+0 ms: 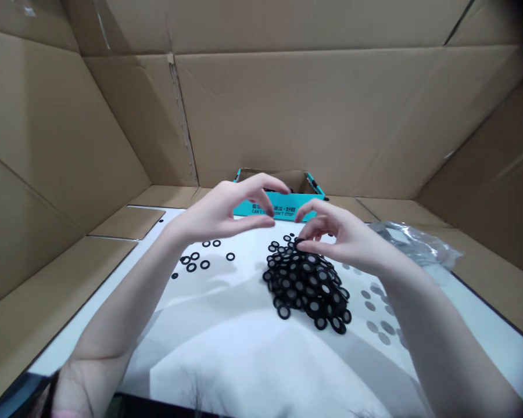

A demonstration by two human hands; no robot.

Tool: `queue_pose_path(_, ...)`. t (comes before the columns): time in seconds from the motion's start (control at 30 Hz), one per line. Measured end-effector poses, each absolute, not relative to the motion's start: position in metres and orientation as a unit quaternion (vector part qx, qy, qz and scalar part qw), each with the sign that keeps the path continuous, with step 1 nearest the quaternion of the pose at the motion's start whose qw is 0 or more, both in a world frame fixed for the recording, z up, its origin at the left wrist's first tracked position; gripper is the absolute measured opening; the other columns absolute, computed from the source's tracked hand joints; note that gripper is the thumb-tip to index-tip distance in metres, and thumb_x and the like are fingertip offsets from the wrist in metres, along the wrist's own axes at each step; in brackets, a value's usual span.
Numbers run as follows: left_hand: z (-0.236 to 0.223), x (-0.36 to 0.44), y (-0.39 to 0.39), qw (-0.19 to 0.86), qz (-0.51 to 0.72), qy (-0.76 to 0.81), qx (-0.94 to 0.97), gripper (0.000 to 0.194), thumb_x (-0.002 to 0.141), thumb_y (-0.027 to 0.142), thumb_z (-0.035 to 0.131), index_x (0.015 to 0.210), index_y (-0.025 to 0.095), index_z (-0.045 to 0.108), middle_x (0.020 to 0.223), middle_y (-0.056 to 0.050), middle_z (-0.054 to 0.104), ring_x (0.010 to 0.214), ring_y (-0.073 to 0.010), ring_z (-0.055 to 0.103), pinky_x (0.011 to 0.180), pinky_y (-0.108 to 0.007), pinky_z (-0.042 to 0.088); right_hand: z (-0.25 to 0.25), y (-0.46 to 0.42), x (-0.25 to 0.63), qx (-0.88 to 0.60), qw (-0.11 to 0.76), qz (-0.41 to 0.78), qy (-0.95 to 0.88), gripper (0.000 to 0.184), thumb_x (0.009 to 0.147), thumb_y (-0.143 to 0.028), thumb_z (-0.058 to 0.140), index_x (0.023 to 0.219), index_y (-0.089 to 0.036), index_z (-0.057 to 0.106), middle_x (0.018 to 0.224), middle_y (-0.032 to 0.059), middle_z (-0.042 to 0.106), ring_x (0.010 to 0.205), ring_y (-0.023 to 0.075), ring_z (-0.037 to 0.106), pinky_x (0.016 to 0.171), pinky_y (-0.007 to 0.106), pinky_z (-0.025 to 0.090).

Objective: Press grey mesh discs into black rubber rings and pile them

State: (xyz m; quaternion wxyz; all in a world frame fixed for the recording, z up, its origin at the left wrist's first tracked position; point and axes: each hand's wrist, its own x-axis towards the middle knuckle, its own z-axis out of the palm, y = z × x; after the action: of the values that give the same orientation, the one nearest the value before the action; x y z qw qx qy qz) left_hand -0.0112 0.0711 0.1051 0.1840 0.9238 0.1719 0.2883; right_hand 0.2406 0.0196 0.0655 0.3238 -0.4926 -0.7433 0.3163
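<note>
My left hand (230, 209) hovers above the white tabletop, thumb and fingers apart, with nothing between them. To its right, my right hand (337, 232) is closed in a pinch at the far side of a heap of black-rimmed discs with grey centres (307, 284). A black disc (298, 244) sits between its thumb and fingertips, partly hidden by them. Beyond and below my left hand lie several loose black rings (204, 265) with open-looking centres. Several plain grey discs (387, 327) are scattered right of the heap, some of them covered by my right forearm.
A teal-edged open box (283, 208) with printed lettering stands at the back, partly behind my hands. A clear plastic bag (422, 247) lies at the right. Tall cardboard walls (287, 116) enclose the back and both sides of the white surface (218, 325).
</note>
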Motion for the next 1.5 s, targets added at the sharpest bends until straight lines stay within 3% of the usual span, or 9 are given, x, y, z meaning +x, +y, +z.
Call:
queue_pose_path(0.13, 0.091, -0.023, 0.109, 0.143, -0.007, 0.413, 0.899, 0.03, 0.095, 0.035, 0.059, 0.121, 0.021, 0.059, 0.107, -0.003, 0.074, 0.096, -0.0168, 0.069, 0.077, -0.025, 0.048, 0.053, 0.039, 0.254, -0.57, 0.165, 0.222, -0.774, 0.007, 0.07, -0.017, 0.066, 0.073, -0.022, 0.063, 0.074, 0.0026, 0.072, 0.072, 0.0198, 0.067, 0.068, 0.032, 0.049)
queue_pose_path(0.27, 0.055, -0.023, 0.147, 0.141, -0.17, 0.498, 0.838, 0.042, 0.074, 0.028, 0.083, 0.11, 0.015, 0.067, 0.102, -0.007, 0.073, 0.09, -0.0235, 0.069, 0.075, -0.031, 0.052, 0.037, 0.053, 0.254, -0.566, 0.118, 0.231, -0.783, 0.009, 0.063, -0.014, 0.068, 0.063, -0.023, 0.065, 0.066, 0.0001, 0.071, 0.067, 0.0192, 0.068, 0.064, 0.03, 0.05)
queue_pose_path(0.4, 0.023, -0.017, 0.165, 0.134, -0.25, 0.53, 0.799, 0.03, 0.095, 0.035, 0.067, 0.116, 0.014, 0.065, 0.116, -0.009, 0.068, 0.101, -0.021, 0.067, 0.09, -0.041, 0.057, 0.031, 0.059, 0.255, -0.569, 0.095, 0.213, -0.789, 0.009, 0.062, -0.016, 0.072, 0.065, -0.023, 0.071, 0.071, 0.0014, 0.074, 0.071, 0.0206, 0.067, 0.067, 0.031, 0.05)
queue_pose_path(0.63, 0.013, -0.025, 0.173, 0.166, -0.27, 0.528, 0.788, 0.034, 0.098, 0.035, 0.063, 0.125, 0.015, 0.061, 0.124, -0.01, 0.065, 0.107, -0.0222, 0.066, 0.091, -0.043, 0.059, 0.057, 0.042, 0.288, -0.603, 0.122, 0.177, -0.768, 0.029, 0.084, -0.044, 0.059, 0.092, -0.022, 0.075, 0.083, 0.0069, 0.075, 0.074, 0.021, 0.066, 0.068, 0.034, 0.051)
queue_pose_path(0.8, 0.016, -0.027, 0.175, 0.204, -0.253, 0.511, 0.796, 0.034, 0.098, 0.035, 0.063, 0.126, 0.015, 0.061, 0.122, -0.01, 0.065, 0.104, -0.0215, 0.067, 0.089, -0.042, 0.059, 0.037, 0.015, 0.335, -0.659, 0.141, 0.17, -0.719, 0.031, 0.081, -0.051, 0.064, 0.087, -0.023, 0.075, 0.076, 0.0068, 0.075, 0.067, 0.0225, 0.067, 0.06, 0.034, 0.052)
queue_pose_path(1.07, 0.015, -0.03, 0.18, 0.237, -0.216, 0.494, 0.808, 0.033, 0.098, 0.034, 0.063, 0.125, 0.014, 0.061, 0.121, -0.01, 0.066, 0.102, -0.0207, 0.067, 0.088, -0.041, 0.06, -0.041, -0.054, 0.39, -0.756, 0.171, 0.047, -0.631, 0.029, 0.085, -0.05, 0.06, 0.093, -0.024, 0.071, 0.104, 0.0253, 0.077, 0.098, 0.0507, 0.07, 0.076, 0.059, 0.051)
queue_pose_path(1.2, 0.015, -0.034, 0.182, 0.24, -0.204, 0.491, 0.812, 0.034, 0.098, 0.034, 0.063, 0.125, 0.014, 0.061, 0.121, -0.009, 0.066, 0.102, -0.0206, 0.067, 0.088, -0.041, 0.06, -0.068, -0.077, 0.399, -0.792, 0.195, -0.042, -0.577, 0.026, 0.087, -0.053, 0.055, 0.091, -0.031, 0.069, 0.088, 0.0203, 0.077, 0.086, 0.0481, 0.07, 0.069, 0.057, 0.051)
queue_pose_path(1.33, 0.014, -0.035, 0.184, 0.24, -0.2, 0.483, 0.818, 0.033, 0.098, 0.034, 0.064, 0.125, 0.014, 0.061, 0.121, -0.01, 0.065, 0.102, -0.0205, 0.067, 0.087, -0.041, 0.06, -0.071, -0.084, 0.391, -0.779, 0.258, -0.004, -0.572, 0.01, 0.084, -0.048, 0.06, 0.08, -0.039, 0.063, 0.08, 0.0132, 0.078, 0.087, 0.048, 0.07, 0.067, 0.056, 0.05)
queue_pose_path(1.5, 0.016, -0.036, 0.183, 0.237, -0.192, 0.474, 0.826, 0.032, 0.097, 0.034, 0.064, 0.122, 0.014, 0.062, 0.118, -0.009, 0.066, 0.099, -0.0194, 0.068, 0.086, -0.039, 0.06, -0.057, -0.082, 0.379, -0.801, 0.311, 0.034, -0.511, 0.014, 0.083, -0.048, 0.061, 0.073, -0.037, 0.062, 0.075, 0.0097, 0.077, 0.079, 0.0423, 0.071, 0.07, 0.052, 0.048)
